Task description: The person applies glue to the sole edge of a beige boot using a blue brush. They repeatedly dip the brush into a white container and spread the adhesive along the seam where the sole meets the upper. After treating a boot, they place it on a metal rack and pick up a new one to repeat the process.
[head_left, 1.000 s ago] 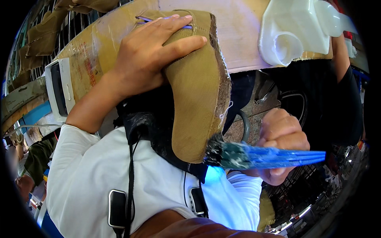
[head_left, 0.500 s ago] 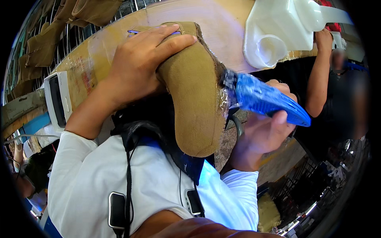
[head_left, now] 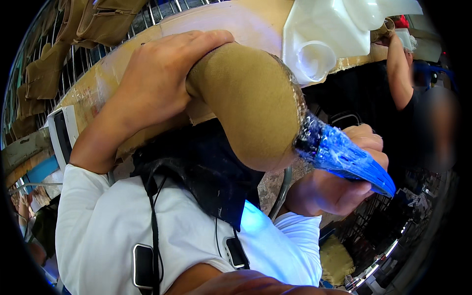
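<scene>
My left hand (head_left: 152, 88) grips a tan shoe sole (head_left: 250, 103) from above and holds it up close in front of me, its flat side facing me. My right hand (head_left: 339, 182) is closed around a blue-handled brush (head_left: 349, 157) coated in clear glue. The brush's wet bristles touch the right edge of the sole. Both white sleeves reach in from below.
A white plastic jug (head_left: 324, 34) stands on a tan workbench (head_left: 118, 64) behind the sole. Tan shoe uppers (head_left: 98, 19) hang on a wire rack at the upper left. Another person's arm (head_left: 400, 73) shows at the right. A black apron (head_left: 206, 167) covers my chest.
The sole has turned and come closer. The brush moved from the sole's lower end up its right edge and now points down to the right.
</scene>
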`<move>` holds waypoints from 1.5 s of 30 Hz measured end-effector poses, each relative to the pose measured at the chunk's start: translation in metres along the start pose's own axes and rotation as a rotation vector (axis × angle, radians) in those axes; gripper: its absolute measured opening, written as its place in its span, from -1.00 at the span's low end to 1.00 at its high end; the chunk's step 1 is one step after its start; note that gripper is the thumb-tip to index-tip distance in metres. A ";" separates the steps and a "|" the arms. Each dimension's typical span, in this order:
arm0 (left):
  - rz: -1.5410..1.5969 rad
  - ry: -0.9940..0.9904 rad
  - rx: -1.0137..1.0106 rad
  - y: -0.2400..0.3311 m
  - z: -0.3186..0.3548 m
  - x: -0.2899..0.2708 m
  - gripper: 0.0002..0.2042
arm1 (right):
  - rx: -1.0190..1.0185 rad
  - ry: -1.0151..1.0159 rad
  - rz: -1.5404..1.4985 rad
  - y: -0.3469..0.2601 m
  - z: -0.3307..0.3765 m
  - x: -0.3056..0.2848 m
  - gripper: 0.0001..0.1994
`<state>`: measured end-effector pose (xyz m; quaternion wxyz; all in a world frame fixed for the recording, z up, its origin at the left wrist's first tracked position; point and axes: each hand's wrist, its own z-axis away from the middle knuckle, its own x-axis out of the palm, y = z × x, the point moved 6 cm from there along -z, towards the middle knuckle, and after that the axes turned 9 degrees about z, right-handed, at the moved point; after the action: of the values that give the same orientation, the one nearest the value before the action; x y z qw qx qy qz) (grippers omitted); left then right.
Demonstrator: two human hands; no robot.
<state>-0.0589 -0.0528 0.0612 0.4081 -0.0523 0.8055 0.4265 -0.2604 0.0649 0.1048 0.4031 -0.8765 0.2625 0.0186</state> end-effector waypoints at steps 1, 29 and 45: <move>-0.020 -0.021 -0.022 -0.001 -0.002 0.000 -0.50 | -0.032 0.003 0.025 -0.001 -0.003 -0.002 -0.62; 0.510 0.011 -0.439 -0.092 0.001 -0.041 -0.31 | 0.188 0.008 0.368 0.133 -0.013 -0.036 -0.84; 0.950 -0.591 -0.590 -0.034 0.028 0.037 -0.07 | 0.770 0.224 -0.488 0.126 0.010 0.007 -0.81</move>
<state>-0.0512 -0.0441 0.0046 0.3477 0.3207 0.4425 0.7618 -0.3124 0.0009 0.0080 0.6608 -0.6959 0.0786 -0.2701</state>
